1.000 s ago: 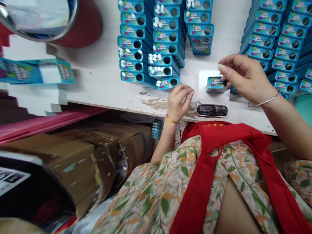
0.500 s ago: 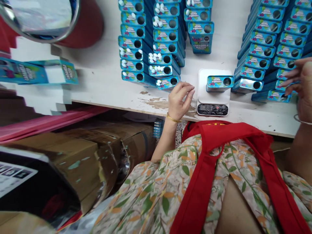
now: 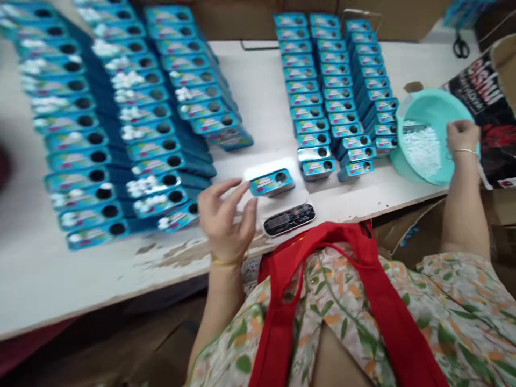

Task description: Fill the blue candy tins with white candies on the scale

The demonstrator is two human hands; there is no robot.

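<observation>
My left hand [image 3: 228,217] is open beside the kitchen scale [image 3: 301,192], fingers apart, with the fingertips close to the left end of a blue candy tin [image 3: 272,183] on the scale. Whether they touch it I cannot tell. The tin stands upright with a round dark hole in its top. The scale's display is too blurred to read. My right hand [image 3: 463,135] is closed over the right side of a turquoise basin [image 3: 407,164]. Small white candies [image 3: 423,150] lie in the basin. Whatever the right fingers hold is hidden.
Rows of blue tins [image 3: 151,142] with white candies on their tops stand at left. More tin rows [image 3: 306,99] stand right of the scale. Scissors [image 3: 460,48] lie at the back right. A black printed box [image 3: 470,88] adjoins the basin. The table's front edge [image 3: 121,295] runs below.
The view has swung to the right, bringing the basin into sight. My right hand has moved right to the basin. My left hand has come nearer the tin on the scale, its fingers more spread.
</observation>
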